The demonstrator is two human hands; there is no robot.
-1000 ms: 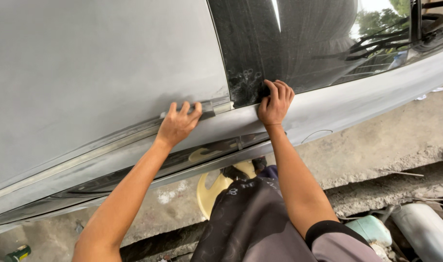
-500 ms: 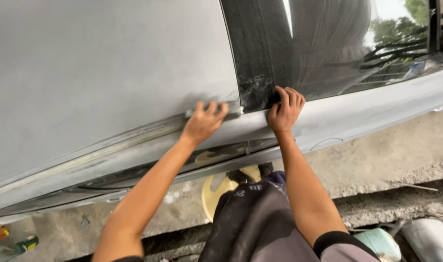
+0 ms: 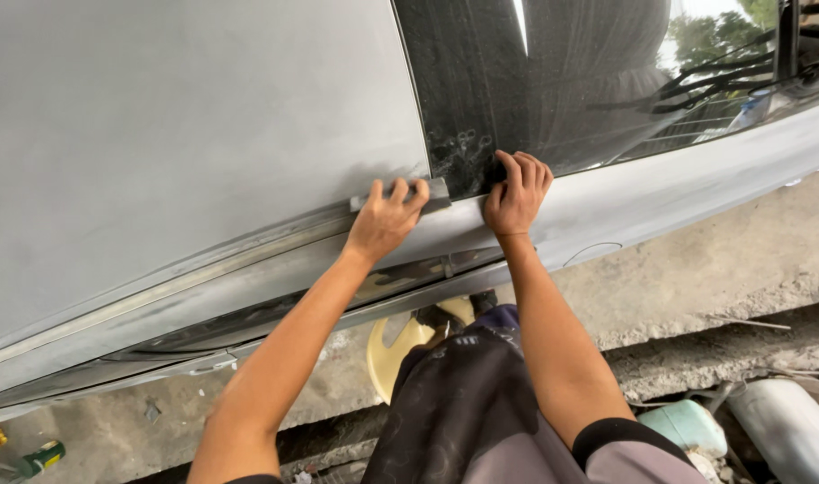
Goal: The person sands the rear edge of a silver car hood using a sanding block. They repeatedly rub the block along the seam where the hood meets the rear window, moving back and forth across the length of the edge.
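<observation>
Dark fabric of the person's lap (image 3: 468, 403) fills the near edge at six o'clock, with a yellow plastic seat (image 3: 393, 345) showing just beyond it, so they sit low beside a grey primed car body panel (image 3: 185, 134). From there both bare arms reach up toward twelve o'clock. Left hand (image 3: 384, 218) lies flat with its fingers pressed together over a small grey sanding block (image 3: 432, 191), holding it against the panel right at the lower edge where panel meets sill (image 3: 625, 193). Right hand (image 3: 515, 193), at about one o'clock from the left, has its fingers curled and pressed against the bottom edge of the dark window glass (image 3: 589, 72), just beside the block; whether it pinches anything I cannot tell. My judgement is that the step in hand is rubbing down the primer along this seam, and the next stroke calls for even, flat pressure on the block without scuffing the glass. Dull, matt and dusty, the panel contrasts with the glossy glass, which mirrors trees. Further off, rough concrete ground (image 3: 714, 260) runs at three o'clock, a pale green container (image 3: 692, 426) lies at five o'clock, and a green-handled tool (image 3: 38, 457) rests at eight o'clock
</observation>
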